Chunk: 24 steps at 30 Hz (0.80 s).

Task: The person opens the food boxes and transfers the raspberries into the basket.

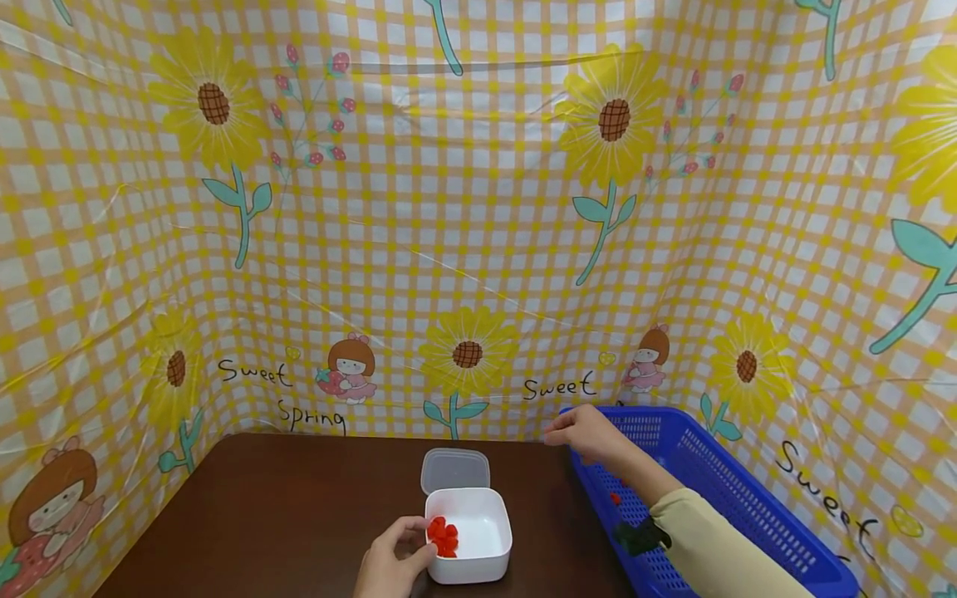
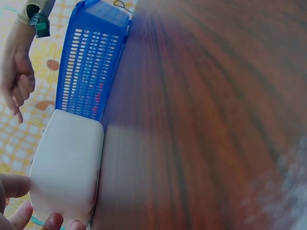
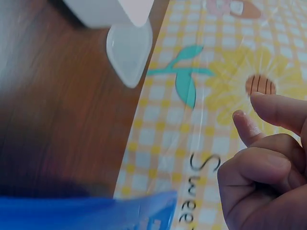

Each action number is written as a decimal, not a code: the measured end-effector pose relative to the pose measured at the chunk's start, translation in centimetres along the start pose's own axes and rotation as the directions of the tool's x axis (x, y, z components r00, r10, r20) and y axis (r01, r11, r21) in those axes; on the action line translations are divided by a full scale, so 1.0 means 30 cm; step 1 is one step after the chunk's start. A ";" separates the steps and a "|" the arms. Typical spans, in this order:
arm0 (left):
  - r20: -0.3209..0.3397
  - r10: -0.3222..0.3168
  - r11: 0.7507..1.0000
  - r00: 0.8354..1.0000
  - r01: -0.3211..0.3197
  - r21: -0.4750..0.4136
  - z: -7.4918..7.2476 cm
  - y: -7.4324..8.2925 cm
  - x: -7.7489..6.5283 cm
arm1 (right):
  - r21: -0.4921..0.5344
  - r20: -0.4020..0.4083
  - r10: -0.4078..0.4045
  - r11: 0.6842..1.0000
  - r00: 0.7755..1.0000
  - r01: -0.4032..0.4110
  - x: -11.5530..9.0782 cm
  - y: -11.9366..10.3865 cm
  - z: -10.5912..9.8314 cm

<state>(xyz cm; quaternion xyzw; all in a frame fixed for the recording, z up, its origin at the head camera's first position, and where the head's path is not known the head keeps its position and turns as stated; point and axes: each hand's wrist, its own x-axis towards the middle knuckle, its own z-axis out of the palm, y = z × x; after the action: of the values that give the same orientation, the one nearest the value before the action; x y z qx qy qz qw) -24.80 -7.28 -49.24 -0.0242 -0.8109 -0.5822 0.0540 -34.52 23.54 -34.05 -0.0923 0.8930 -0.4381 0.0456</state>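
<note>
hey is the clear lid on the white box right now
No, the clear lid lies behind the white box, whose open top shows red pieces inside.

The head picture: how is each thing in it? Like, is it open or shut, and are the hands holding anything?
White square box: open, upright, partly filled.
Clear plastic lid: off, lying behind the box.
Small red pieces: in the box, bunched near the left hand.
Blue perforated plastic basket: open-topped, red bits inside.
Left hand: touching the box.
Right hand: raised, holding nothing visible.
</note>
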 end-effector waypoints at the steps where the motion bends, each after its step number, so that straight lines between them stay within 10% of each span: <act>1: -0.001 -0.003 1.000 1.000 0.003 0.004 0.000 -0.001 0.001 | 0.012 0.009 -0.003 1.000 1.000 0.003 0.000 -0.005 0.011; 24: -0.007 0.010 1.000 1.000 -0.010 0.001 -0.003 0.009 -0.006 | 0.140 0.137 -0.030 0.990 0.990 0.010 -0.005 -0.069 0.239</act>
<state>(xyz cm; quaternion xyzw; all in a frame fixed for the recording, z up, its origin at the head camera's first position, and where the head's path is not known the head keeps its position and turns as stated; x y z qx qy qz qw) -24.58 -7.25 -48.97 -0.0262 -0.8109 -0.5815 0.0598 -32.93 16.77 -36.80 -0.1283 0.8539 -0.4924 0.1096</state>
